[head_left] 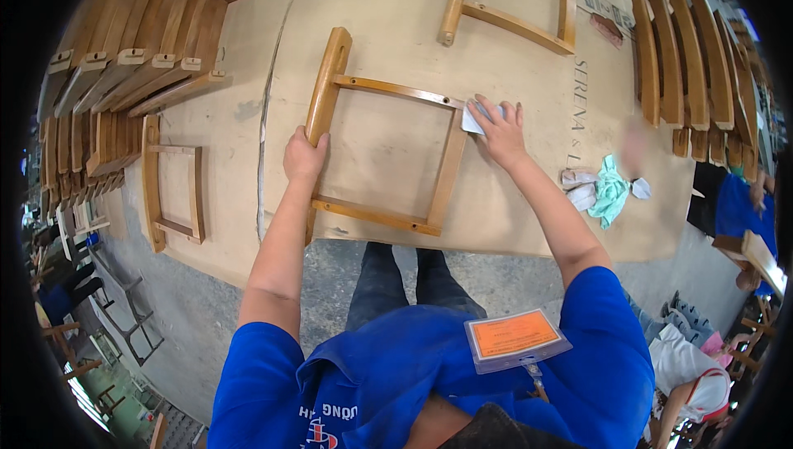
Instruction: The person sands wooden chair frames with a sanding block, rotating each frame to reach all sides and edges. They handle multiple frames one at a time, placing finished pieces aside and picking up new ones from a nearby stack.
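Observation:
A varnished wooden frame (pixel 391 87), with one thick rounded leg and thinner rails, lies flat on the cardboard-covered table in front of me. My left hand (pixel 304 156) is closed around the thick leg near its middle. At the frame's far right corner, my right hand (pixel 498 131) presses a small white sheet (pixel 472 119), which looks like sandpaper, against the wood. Its fingers are bent over the sheet and hide part of it and of the corner. Small dark holes show along the rails.
Similar frames lie at the back right (pixel 520 29) and left (pixel 172 193). Stacked wooden parts (pixel 136 36) rise on the left, and curved slats (pixel 686 52) stand at right. Crumpled rags (pixel 610 191) and a reddish-brown pad (pixel 606 29) lie on the table (pixel 380 3). Other people (pixel 694 383) are at lower right.

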Motion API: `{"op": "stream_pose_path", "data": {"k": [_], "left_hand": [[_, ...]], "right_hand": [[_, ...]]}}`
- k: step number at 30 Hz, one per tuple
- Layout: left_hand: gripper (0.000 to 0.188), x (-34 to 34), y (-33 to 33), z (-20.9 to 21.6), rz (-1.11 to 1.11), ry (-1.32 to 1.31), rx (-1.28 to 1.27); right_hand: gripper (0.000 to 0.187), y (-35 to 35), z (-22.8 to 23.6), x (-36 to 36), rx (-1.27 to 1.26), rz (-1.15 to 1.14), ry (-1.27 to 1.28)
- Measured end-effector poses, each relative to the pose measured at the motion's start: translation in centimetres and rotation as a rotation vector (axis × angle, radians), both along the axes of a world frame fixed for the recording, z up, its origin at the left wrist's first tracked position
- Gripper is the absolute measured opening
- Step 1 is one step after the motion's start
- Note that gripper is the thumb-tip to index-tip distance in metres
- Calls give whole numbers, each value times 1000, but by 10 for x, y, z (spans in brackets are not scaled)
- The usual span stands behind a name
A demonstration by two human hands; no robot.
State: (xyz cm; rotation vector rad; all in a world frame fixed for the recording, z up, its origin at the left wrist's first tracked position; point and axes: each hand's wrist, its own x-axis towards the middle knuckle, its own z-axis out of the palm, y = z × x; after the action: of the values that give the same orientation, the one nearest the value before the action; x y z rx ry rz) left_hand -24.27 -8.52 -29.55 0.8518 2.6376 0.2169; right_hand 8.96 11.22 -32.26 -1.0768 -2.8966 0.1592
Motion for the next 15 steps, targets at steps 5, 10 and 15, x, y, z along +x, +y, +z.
{"op": "stream_pose_path", "data": {"k": [5,10,15], "left_hand": [[46,3,0,1,3,34,6],[45,4,0,4,5,21,-2],[43,6,0,3,1,38,-12]], "right_hand": [[63,5,5,-10,-54,110,80],[60,9,7,-9,-7,105,-83],[61,7,-1,0,-108,81,69]]}}
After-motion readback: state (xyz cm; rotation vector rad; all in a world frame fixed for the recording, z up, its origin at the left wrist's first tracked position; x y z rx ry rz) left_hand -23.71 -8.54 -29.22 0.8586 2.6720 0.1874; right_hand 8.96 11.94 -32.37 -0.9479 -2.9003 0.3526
